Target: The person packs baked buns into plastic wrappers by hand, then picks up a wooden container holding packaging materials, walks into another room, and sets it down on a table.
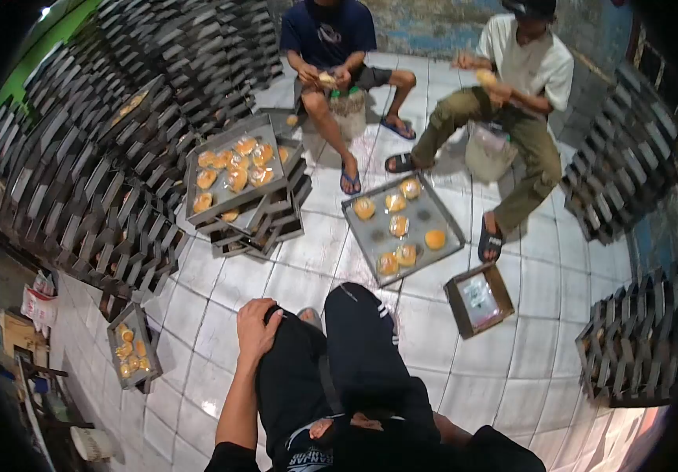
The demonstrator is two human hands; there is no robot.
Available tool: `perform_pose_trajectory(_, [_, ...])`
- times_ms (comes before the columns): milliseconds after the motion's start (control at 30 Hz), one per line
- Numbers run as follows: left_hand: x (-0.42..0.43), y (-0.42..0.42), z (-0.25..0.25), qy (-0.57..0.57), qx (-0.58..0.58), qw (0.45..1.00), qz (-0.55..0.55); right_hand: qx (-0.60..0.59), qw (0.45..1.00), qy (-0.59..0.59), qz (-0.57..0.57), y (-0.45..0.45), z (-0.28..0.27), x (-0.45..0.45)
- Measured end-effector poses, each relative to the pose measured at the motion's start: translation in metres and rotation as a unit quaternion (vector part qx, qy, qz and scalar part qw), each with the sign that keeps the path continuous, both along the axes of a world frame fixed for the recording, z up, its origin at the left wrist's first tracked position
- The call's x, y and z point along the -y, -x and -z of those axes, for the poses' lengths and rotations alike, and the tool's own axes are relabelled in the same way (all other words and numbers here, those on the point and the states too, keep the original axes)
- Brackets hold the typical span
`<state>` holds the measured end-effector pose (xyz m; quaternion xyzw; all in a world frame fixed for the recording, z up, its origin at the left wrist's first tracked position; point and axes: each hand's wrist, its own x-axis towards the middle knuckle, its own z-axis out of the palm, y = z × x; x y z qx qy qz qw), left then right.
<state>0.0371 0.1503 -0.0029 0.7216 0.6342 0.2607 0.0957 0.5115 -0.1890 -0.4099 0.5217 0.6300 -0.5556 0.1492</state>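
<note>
My left hand (256, 329) lies flat on my left knee, holding nothing. On the right, part of my forearm shows beside the dark clothing; the hand itself is hidden. Beyond my knees a grey tray (427, 211) with several buns, some in clear wrap, rests on the floor. To its left, another tray of wrapped buns (237, 179) tops a stack. An open cardboard box (455, 305) with clear plastic packets (480, 301) stands right of my knees.
Two people (327, 39) (528, 71) sit opposite on buckets, each handling a bun. Tall tray stacks (111, 149) (622, 157) (638, 346) line both sides. A small tray of buns (130, 350) is at the lower left, on white tiled floor.
</note>
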Motion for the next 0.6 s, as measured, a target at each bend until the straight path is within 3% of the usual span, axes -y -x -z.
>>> perform_pose_trajectory(100, [0.000,-0.001,-0.006,0.009,0.010,0.999,-0.038,-0.013,0.993,-0.112,-0.027,-0.025,0.030,-0.069])
perform_pose_trajectory(133, [0.003,0.000,-0.005,0.001,0.022,0.999,-0.037,0.063,0.995,-0.073,0.015,-0.025,0.019,-0.111])
perform_pose_trajectory(167, [0.007,0.002,-0.004,-0.008,0.032,0.999,-0.036,0.078,0.993,-0.092,0.008,-0.029,-0.021,-0.154])
perform_pose_trajectory(200, [0.010,0.006,-0.004,-0.018,0.041,0.998,-0.036,0.090,0.974,-0.122,0.168,-0.018,-0.046,-0.191])
perform_pose_trajectory(233, [0.012,0.009,-0.003,-0.029,0.048,0.998,-0.038,0.009,0.951,-0.190,0.245,-0.012,-0.050,-0.229])
perform_pose_trajectory(300, [0.020,0.015,-0.001,-0.050,0.063,0.996,-0.044,0.025,0.925,-0.289,0.245,0.034,-0.152,-0.307])
perform_pose_trajectory(333, [0.023,0.018,-0.002,-0.054,0.062,0.995,-0.051,-0.035,0.885,-0.354,0.301,0.067,-0.202,-0.333])
perform_pose_trajectory(367, [0.026,0.022,-0.002,-0.058,0.064,0.995,-0.056,-0.147,0.860,-0.339,0.351,0.097,-0.245,-0.354])
perform_pose_trajectory(433, [0.031,0.030,-0.001,-0.065,0.067,0.994,-0.065,-0.225,0.839,-0.345,0.356,0.159,-0.319,-0.380])
perform_pose_trajectory(467, [0.032,0.034,0.000,-0.072,0.069,0.993,-0.067,-0.227,0.824,-0.417,0.308,0.181,-0.305,-0.397])
perform_pose_trajectory(533, [0.035,0.042,0.000,-0.082,0.069,0.992,-0.069,-0.253,0.822,-0.445,0.248,0.231,-0.338,-0.395])
perform_pose_trajectory(600, [0.038,0.047,0.001,-0.080,0.087,0.991,-0.067,-0.216,0.809,-0.535,0.111,0.252,-0.360,-0.388])
